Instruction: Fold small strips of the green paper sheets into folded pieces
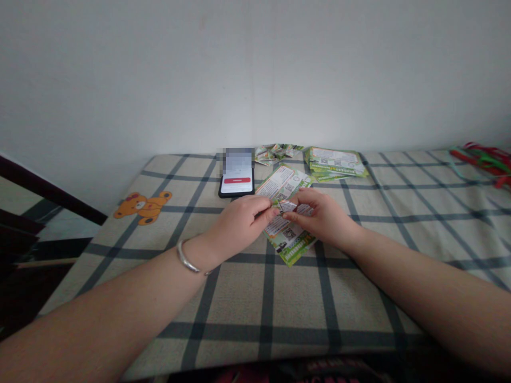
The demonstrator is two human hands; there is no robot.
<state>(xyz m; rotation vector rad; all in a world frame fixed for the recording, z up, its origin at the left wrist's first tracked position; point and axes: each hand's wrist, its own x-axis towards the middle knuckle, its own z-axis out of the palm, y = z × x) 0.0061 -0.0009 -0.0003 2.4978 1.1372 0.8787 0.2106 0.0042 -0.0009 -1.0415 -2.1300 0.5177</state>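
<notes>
Near the middle of the table, a small folded piece of printed paper point(284, 206) is pinched between both hands. My left hand point(249, 215), with a silver bangle at the wrist, grips its left side between thumb and finger. On the other side, the thumb and fingers of my right hand point(319, 215) are closed on it too. Beneath the hands lie green and white printed leaflets point(285, 247), flat and overlapping, partly covered by the fingers. How the small piece is folded is too fine to make out.
A phone point(237, 183) with a lit screen lies behind my left hand. Several folded paper pieces point(275, 153) sit by the wall, beside a stack of leaflets point(335, 159). Red and green items point(487, 159) lie far right. A bear picture point(141, 207) marks the checked tablecloth point(239, 298).
</notes>
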